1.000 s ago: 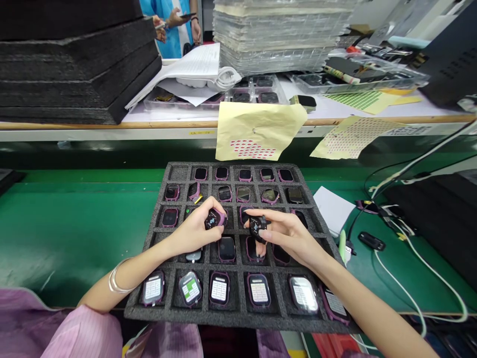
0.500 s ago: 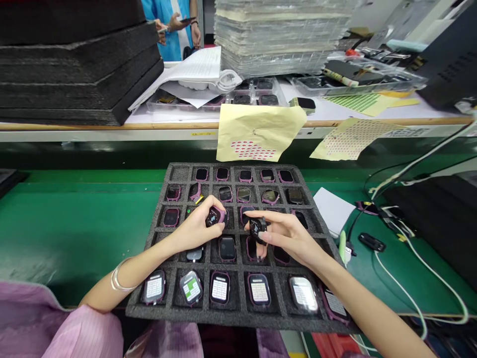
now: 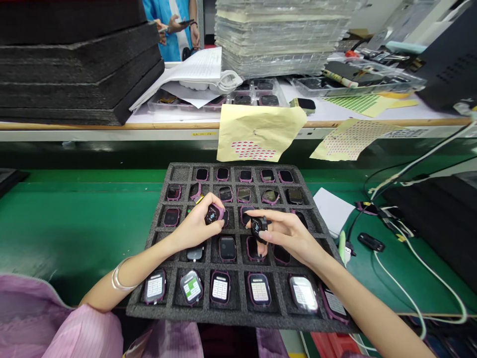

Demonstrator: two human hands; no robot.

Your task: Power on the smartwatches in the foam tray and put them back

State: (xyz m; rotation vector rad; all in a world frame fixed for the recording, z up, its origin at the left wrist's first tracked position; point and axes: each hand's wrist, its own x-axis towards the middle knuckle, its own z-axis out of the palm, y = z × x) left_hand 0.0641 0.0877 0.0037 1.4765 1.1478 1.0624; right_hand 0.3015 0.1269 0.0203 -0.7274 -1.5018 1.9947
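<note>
My left hand is closed around a purple-framed smartwatch body, its dark face lit with a small picture. In my right hand a black smartwatch body is pinched between thumb and fingers, its screen also lit. Both hands hover above a grey foam tray divided into square cells. Most cells hold purple-framed watch bodies without straps. Along the near row, several screens glow white, such as the watch in the middle; one watch shows green and white blocks. My hands hide some middle cells.
Black foam trays are stacked on the shelf at left, clear plastic trays behind. Yellow sticker sheets hang from the shelf edge. White cables, a small black device and white paper lie at right. Another person stands beyond the shelf.
Almost nothing differs. My left hand has tilted its watch slightly, and the right hand has shifted very slightly to the right with the black one.
</note>
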